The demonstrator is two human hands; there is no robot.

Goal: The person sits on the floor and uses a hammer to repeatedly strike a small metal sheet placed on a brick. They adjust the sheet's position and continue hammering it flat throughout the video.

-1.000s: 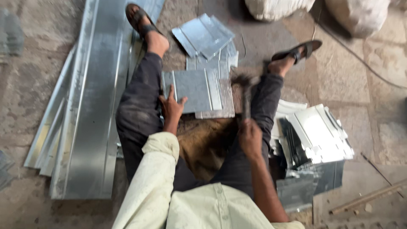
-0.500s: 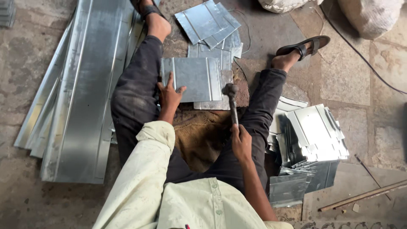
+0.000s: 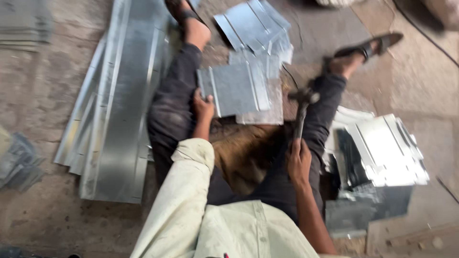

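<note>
1. Sitting on the stone floor (image 3: 38,119) with both legs spread, the person works on a small metal sheet (image 3: 239,88) that lies between the knees.
2. The left hand (image 3: 203,106) is closed on the near left edge of this sheet, with the fingers on top of it.
3. The sheet is grey, with folded ridges along it, and it rests on other similar pieces below it.
4. The right hand (image 3: 299,162) is wrapped fully around the handle of a hammer (image 3: 301,110).
5. The hammer head is raised near the right edge of the sheet, close to the right knee; the picture is blurred, so I cannot tell if it touches the metal.
6. Long metal strips (image 3: 119,105) lie on the floor beside the left leg.
7. A pile of shiny bent sheets (image 3: 382,148) lies beside the right leg.
8. More cut sheets (image 3: 253,24) lie beyond the worked sheet, between the two sandalled feet.
</note>
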